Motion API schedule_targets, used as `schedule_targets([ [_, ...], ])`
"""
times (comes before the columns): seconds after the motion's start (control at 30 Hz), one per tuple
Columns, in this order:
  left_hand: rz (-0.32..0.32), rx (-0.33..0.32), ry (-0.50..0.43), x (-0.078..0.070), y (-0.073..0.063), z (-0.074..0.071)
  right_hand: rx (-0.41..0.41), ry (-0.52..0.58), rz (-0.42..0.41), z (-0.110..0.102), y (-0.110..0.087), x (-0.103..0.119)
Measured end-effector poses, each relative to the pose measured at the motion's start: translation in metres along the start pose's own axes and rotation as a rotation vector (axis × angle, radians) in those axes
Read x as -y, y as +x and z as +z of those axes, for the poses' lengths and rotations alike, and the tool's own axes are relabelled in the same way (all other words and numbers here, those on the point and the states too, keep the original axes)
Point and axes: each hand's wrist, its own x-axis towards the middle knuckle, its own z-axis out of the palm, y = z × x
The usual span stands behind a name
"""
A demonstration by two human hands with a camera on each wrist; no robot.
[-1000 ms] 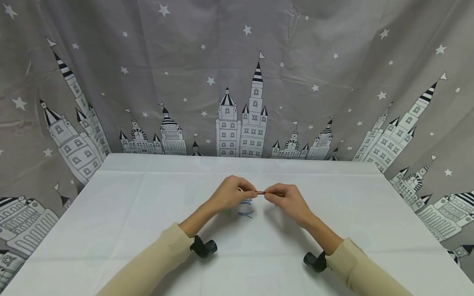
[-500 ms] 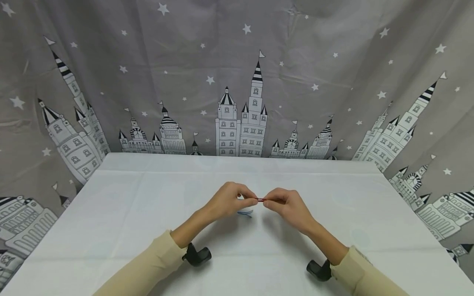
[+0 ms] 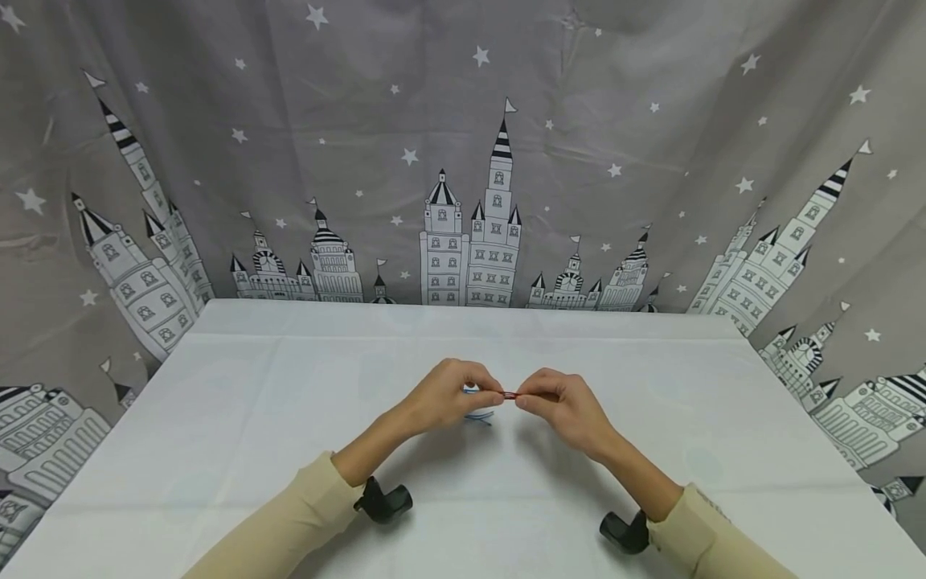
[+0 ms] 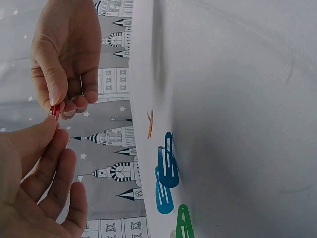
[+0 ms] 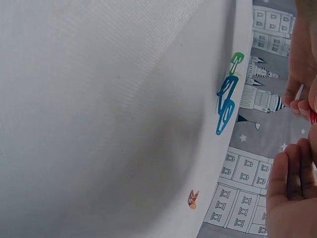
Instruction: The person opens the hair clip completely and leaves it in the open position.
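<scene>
A red snap hair clip (image 3: 510, 396) is held in the air between both hands, low over the table. My left hand (image 3: 447, 396) pinches one end between thumb and fingertips. At the other end, the thumb and index finger of my right hand (image 3: 567, 404) pinch it too. In the left wrist view the red clip (image 4: 55, 112) shows as thin red bars, mostly covered by fingertips. Blue snap hair clips (image 4: 168, 168) lie overlapping on the white cloth beyond the hands, partly behind my left hand in the head view.
By the blue clips lies a green snap hair clip (image 4: 184, 222). An orange-brown clip (image 5: 193, 199) rests apart from them on the white tablecloth (image 3: 347, 354). A grey curtain (image 3: 347, 96) printed with castles and stars hangs behind the table's far edge.
Both hands have come down and slightly nearer to me with the red clip between them. The left hand now covers more of the blue clips in the head view.
</scene>
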Motion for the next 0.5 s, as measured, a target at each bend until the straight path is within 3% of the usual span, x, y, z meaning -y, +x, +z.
schedule_targets([
  [0.23, 0.056, 0.027, -0.016, 0.0009, -0.0006, -0.0018, 0.056, 0.023, -0.017, -0.002, 0.0007, -0.0002],
  [0.5, 0.074, 0.034, -0.038, -0.0001, 0.0002, -0.0004, 0.06, 0.017, -0.019, -0.004, -0.0004, -0.0028],
])
